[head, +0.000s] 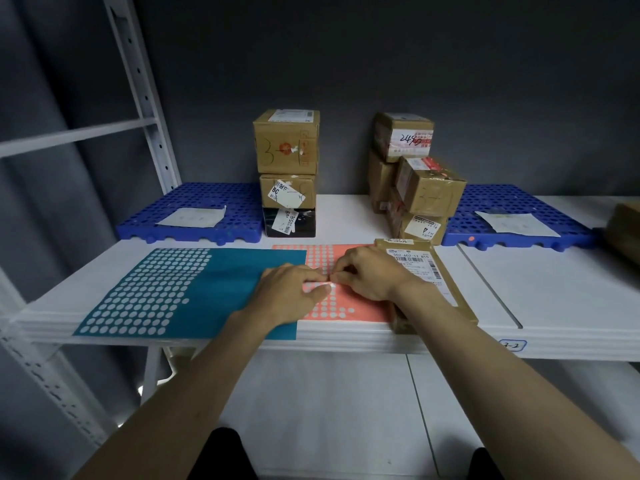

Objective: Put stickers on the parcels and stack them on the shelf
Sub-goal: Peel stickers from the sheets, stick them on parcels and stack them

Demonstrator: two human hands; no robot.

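Pinching sticker (331,285): right hand (369,273) | left hand (289,294) flat, pressing pink sheet (360,308)

A parcel storeroom: white metal shelving (571,271) with a bay tag, stacked labelled cardboard parcels (286,142), blue plastic pallets (194,223).

Pretty dim shot overall, the grey back wall (450,64) is nearly black up top. Light seems to come from above and in front, so the white shelf (554,289) is the brightest bit. Soft shadows under both hands. Heavy wide-angle bending on the left upright (145,98), and the corners go soft and slightly smeary.
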